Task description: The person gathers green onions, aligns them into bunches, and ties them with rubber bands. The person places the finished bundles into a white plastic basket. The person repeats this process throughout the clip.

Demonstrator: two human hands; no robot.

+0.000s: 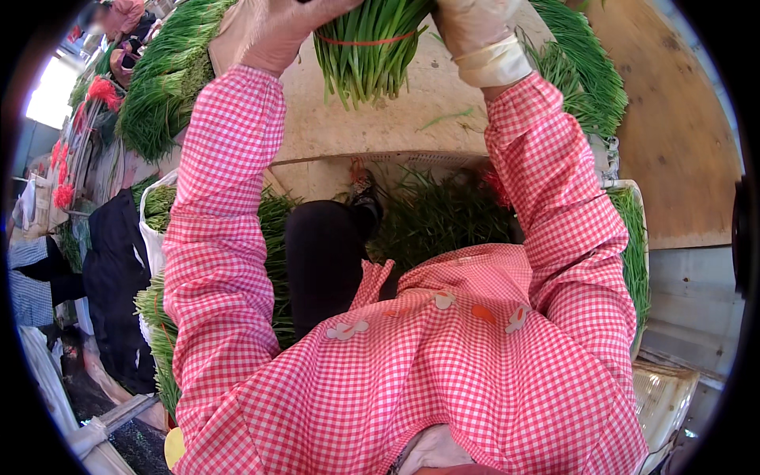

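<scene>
A bundle of garlic chives [372, 47], tied round with a red band [368, 39], is between my hands at the top edge, cut stems towards me. My left hand [289, 32], in a thin translucent glove, grips its left side. Against its right side is my right hand [479, 32], in a pale glove with a cream cuff. The frame cuts off most fingers of both hands and the far part of the bundle. Below it is the pale wooden tabletop [317, 119], with a few loose green blades [447, 119] near its front edge.
Heaped chives lie at the left [166, 87] and right [582, 71] of the table. Loose greens [443, 206] are beneath its front edge, near my knee [321, 253]. A white bag [150, 237] of chives stands left; a tub [633, 261] stands right. Another person [123, 24] is far left.
</scene>
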